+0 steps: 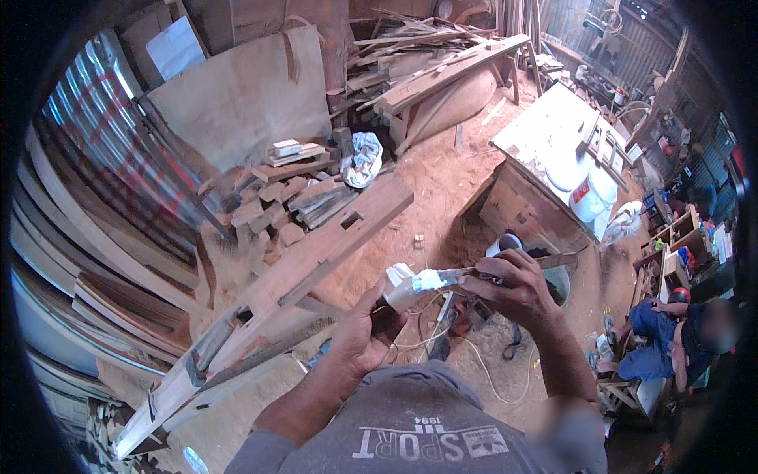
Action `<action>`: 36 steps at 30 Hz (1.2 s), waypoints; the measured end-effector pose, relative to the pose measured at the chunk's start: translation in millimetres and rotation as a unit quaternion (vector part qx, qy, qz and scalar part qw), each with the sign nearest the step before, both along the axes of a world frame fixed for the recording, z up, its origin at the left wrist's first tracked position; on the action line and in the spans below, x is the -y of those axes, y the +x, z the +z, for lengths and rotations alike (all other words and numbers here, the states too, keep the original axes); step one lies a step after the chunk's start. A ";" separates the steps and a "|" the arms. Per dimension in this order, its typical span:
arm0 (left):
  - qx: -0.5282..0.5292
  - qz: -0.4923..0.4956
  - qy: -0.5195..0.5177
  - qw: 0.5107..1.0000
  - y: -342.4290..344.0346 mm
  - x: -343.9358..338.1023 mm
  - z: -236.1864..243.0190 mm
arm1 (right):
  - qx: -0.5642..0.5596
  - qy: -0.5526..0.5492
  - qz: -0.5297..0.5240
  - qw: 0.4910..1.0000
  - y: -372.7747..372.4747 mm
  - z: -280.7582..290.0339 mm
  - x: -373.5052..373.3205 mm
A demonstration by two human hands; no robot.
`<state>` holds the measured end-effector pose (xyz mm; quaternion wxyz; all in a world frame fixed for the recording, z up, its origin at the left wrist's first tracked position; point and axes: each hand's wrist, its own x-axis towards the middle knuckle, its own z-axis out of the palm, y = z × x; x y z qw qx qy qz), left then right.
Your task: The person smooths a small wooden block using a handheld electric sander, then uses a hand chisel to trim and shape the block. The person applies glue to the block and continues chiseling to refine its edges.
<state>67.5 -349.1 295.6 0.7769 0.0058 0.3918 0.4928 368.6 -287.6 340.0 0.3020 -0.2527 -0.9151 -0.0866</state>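
My left hand is closed around a small pale piece, probably wood, held up in front of my chest. A thick white paste lies at its right end. My right hand pinches a slim, brush-like tool, whose tip meets the white paste. Whether that tip has bristles or a flat blade is hidden by the paste. Just beyond my right hand, a white cup-like container shows in part.
A long wooden beam with cut slots slants along my left. Behind it are stacked offcuts and a lumber heap. At right stand a white-topped bench and a white bucket. A cord crosses the floor; another person sits far right.
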 end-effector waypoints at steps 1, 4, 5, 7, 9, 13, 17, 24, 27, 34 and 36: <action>-0.008 0.003 0.012 1.000 -2.0 0.7 -2.9 | 0.001 0.004 -0.002 1.000 2.5 3.7 -1.3; -0.017 -0.006 0.021 1.000 -2.4 4.1 2.4 | 0.034 0.019 0.009 0.999 -4.6 9.5 9.5; -0.020 -0.014 0.025 0.999 -3.1 3.1 6.9 | 0.038 0.035 0.016 0.999 -9.2 10.2 11.4; -0.021 0.003 0.016 1.000 -3.6 1.5 4.7 | 0.028 0.032 0.012 0.999 -4.1 7.0 9.1; -0.017 0.022 0.016 0.999 -5.6 2.5 5.4 | 0.030 0.029 0.000 0.999 -0.1 10.0 5.9; -0.007 0.026 0.037 0.999 -2.9 3.1 10.8 | 0.045 0.042 0.043 0.997 -8.2 14.3 2.5; -0.014 0.043 0.068 0.997 -14.2 4.9 7.2 | 0.048 0.013 0.049 0.998 -5.6 23.4 -0.6; -0.076 0.034 0.088 0.993 -8.4 3.2 18.1 | -0.006 0.028 0.060 0.998 -23.8 26.0 -11.4; -0.044 0.017 0.102 0.994 -10.8 3.9 3.0 | 0.004 0.041 0.070 0.997 -28.0 24.0 -7.3; -0.020 0.022 0.077 0.997 -4.7 12.5 10.0 | 0.036 0.070 0.080 0.994 -23.3 10.7 -6.1; -0.014 0.024 0.052 0.998 -3.7 11.5 11.9 | 0.028 0.072 0.071 0.994 -21.0 12.0 -14.7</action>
